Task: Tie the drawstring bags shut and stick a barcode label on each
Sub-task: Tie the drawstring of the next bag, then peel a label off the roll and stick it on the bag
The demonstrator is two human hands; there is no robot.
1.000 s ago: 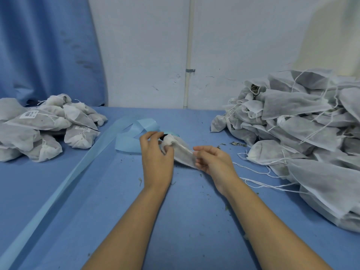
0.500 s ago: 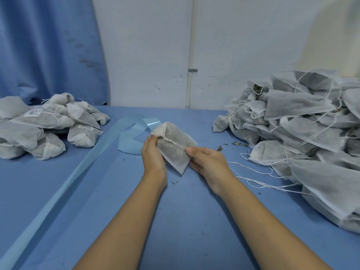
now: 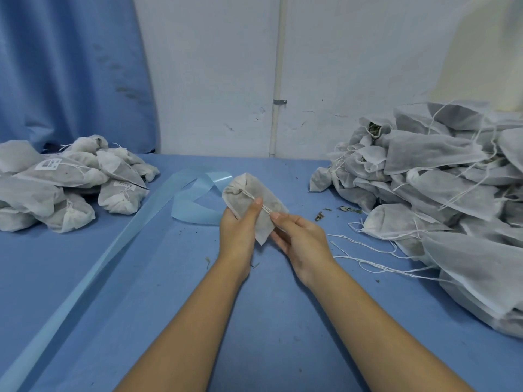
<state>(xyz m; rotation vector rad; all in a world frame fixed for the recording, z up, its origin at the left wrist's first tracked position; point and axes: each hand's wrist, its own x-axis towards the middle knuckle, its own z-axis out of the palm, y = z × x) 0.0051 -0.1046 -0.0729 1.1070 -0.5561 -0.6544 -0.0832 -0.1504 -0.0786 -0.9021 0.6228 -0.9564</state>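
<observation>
A small white drawstring bag (image 3: 261,199) with dark filling is held above the blue table (image 3: 141,278) at the centre. Its gathered neck points up and left, and its white string runs across its face. My left hand (image 3: 239,230) grips the bag from the left, thumb laid on the string. My right hand (image 3: 300,239) holds the bag's lower right side, pinching the string's end between thumb and fingers. Tied bags with barcode labels (image 3: 48,164) lie in a pile (image 3: 65,188) at the left. A larger heap of untied bags (image 3: 441,193) with loose strings fills the right.
A long light-blue backing strip (image 3: 119,244) runs from the bottom left toward the centre and curls behind the held bag. Loose white strings (image 3: 368,250) trail over the table at the right. Bits of dried herb (image 3: 319,215) lie nearby. A white wall and blue curtain stand behind.
The bag was turned so its broad face shows, and it now sits between both hands with the string stretched across it. My left thumb moved onto the string.
</observation>
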